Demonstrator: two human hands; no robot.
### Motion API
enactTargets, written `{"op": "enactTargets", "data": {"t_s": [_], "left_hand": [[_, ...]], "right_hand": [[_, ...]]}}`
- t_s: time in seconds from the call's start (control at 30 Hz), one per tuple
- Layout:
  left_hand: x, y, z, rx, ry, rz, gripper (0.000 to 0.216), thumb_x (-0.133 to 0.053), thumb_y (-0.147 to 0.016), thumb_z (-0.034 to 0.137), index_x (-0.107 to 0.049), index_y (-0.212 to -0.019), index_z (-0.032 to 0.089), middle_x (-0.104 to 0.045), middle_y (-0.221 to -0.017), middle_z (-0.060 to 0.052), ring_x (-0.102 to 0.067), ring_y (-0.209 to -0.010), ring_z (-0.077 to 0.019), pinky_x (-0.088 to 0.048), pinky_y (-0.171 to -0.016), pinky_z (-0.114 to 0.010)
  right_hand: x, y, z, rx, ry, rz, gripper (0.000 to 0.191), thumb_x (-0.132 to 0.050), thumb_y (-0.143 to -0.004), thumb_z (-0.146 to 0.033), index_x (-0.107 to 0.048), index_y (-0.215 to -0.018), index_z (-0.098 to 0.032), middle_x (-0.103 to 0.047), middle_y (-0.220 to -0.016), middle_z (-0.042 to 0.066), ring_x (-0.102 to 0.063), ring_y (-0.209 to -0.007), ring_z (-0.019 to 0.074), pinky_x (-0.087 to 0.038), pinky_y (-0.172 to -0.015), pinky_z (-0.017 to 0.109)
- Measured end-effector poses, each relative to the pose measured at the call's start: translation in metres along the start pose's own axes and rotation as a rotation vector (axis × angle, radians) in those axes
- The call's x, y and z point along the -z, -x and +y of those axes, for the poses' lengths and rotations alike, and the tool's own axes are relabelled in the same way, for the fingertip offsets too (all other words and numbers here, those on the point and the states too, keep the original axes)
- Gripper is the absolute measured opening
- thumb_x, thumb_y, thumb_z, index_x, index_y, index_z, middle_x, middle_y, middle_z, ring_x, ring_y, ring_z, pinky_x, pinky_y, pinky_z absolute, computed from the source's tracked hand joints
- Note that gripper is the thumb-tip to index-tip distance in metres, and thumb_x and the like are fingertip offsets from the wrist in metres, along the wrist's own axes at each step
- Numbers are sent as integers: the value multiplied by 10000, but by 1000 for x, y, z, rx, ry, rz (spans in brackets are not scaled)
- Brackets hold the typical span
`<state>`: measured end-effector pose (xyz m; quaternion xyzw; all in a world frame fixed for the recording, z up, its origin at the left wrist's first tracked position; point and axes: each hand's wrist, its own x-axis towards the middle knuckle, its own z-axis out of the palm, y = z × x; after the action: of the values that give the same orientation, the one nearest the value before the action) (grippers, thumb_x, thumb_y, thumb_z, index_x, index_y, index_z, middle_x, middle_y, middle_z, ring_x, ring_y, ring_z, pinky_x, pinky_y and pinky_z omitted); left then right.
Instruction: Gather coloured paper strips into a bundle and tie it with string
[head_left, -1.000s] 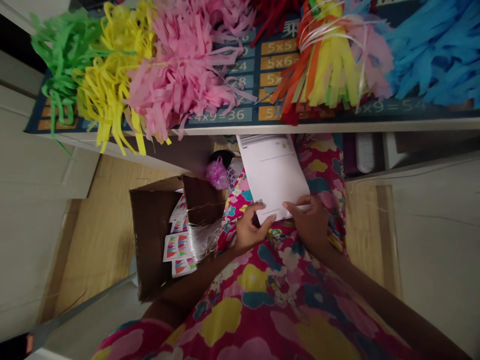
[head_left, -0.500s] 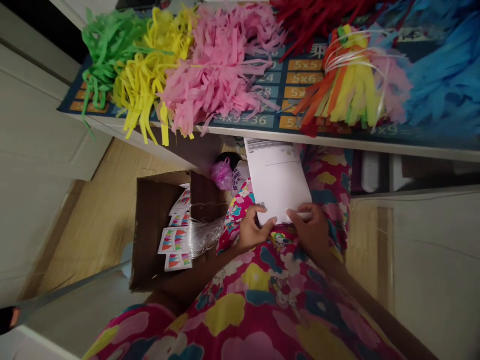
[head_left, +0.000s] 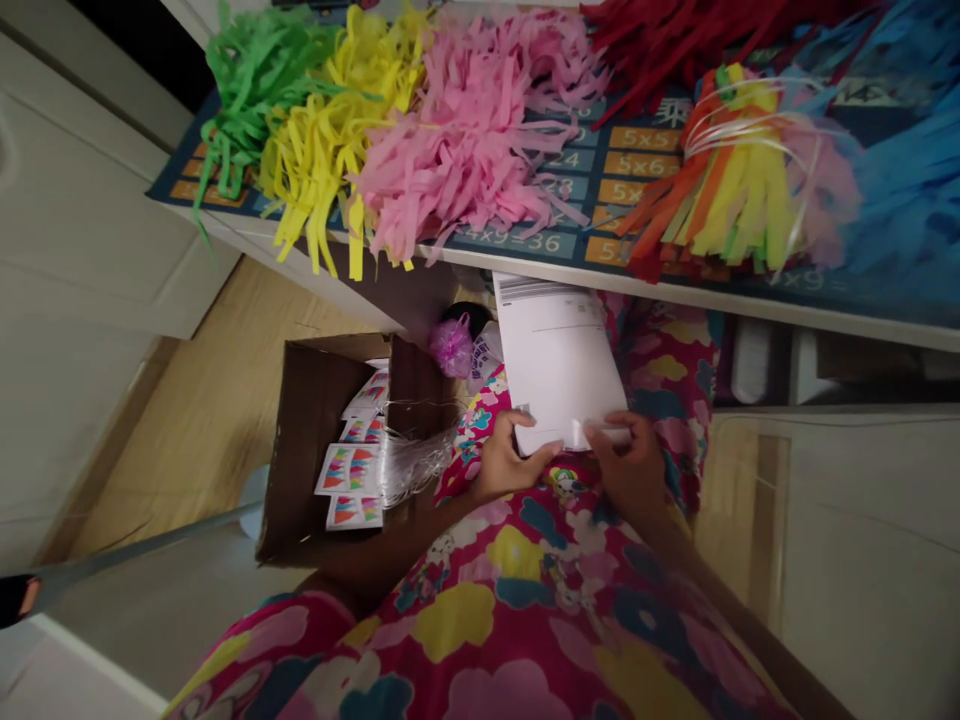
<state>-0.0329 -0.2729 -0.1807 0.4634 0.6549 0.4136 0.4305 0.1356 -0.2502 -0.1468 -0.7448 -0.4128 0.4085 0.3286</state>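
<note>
White printed paper (head_left: 559,370), possibly a stack, lies on my lap with its far end under the table edge. My left hand (head_left: 511,460) grips its near left corner, thumb along the bottom edge and fingers on the left side. At the near right corner is my right hand (head_left: 628,465), its thumb on top of the paper and the other fingers curled around the edge. A small shiny patch shows beside the right thumb; I cannot make out what it is. Flower-patterned cloth (head_left: 525,560) covers my lap beneath the paper.
The table (head_left: 517,243) ahead bears green (head_left: 262,90), yellow (head_left: 322,150) and pink tissue strips (head_left: 465,140), plus a tied multicoloured bundle (head_left: 742,180). To the left, a cardboard box (head_left: 322,390) holds printed cards (head_left: 349,470) with clear strings. A pink plastic bag (head_left: 452,345) sits behind it.
The view has shifted slightly, so the table things appear further right. My right thumb has moved a little along the paper's edge, and a shiny patch shows beside it. Both hands keep their hold.
</note>
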Motion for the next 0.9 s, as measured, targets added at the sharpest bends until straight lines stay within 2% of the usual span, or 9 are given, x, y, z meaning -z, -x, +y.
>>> {"op": "enactTargets", "data": {"t_s": [0.07,0.27,0.4,0.47,0.6,0.77,0.9], "left_hand": [[2,2,-3,29,71,-11,504,-868,-654,411,-524,-974,229,-599,-813,25,-534,-651,-120,-413,-594,-234],[0,4,-2,83,308,-28,569,-892,-625,452,-494,-961,223,-595,-817,21,-535,-680,-119,-397,-598,-229],[5,1,5,103,378,-42,597,-924,-578,428,-507,-945,208,-606,-824,21,-559,-697,-119,-426,-618,-226],[8,-1,8,98,408,-33,600,-932,-566,419,-519,-941,200,-614,-831,19,-576,-708,-117,-444,-633,-225],[10,-1,11,121,458,-43,604,-934,-579,426,-519,-953,197,-633,-801,27,-620,-679,-113,-484,-631,-227],[9,0,13,188,523,-113,604,-907,-630,450,-474,-976,211,-644,-764,45,-678,-595,-135,-581,-588,-275],[5,1,16,221,548,-80,624,-917,-598,456,-459,-943,211,-602,-832,50,-675,-602,-122,-621,-579,-298]], "right_hand": [[3,5,-3,-10,-25,-45,483,-723,-688,-571,-606,-995,-217,-694,-888,48,-655,-678,209,-509,-670,328],[10,5,-13,-19,-22,22,472,-751,-640,-580,-630,-890,-198,-717,-852,67,-656,-569,201,-508,-540,307],[20,1,-4,-4,-89,-175,539,-797,-631,-558,-635,-1000,-199,-726,-813,46,-701,-635,233,-537,-543,306],[25,2,1,-12,-101,-228,572,-820,-639,-546,-634,-1055,-201,-731,-797,40,-718,-668,245,-548,-549,304],[24,5,-1,-9,-112,-189,593,-830,-644,-554,-643,-1073,-189,-749,-832,58,-732,-690,257,-563,-574,314],[18,9,-10,-13,-50,-116,586,-789,-686,-566,-655,-1107,-180,-734,-752,46,-724,-655,256,-561,-600,326],[13,12,-8,-19,-23,-47,626,-779,-697,-551,-652,-1194,-193,-752,-919,79,-727,-671,243,-568,-670,346]]}}
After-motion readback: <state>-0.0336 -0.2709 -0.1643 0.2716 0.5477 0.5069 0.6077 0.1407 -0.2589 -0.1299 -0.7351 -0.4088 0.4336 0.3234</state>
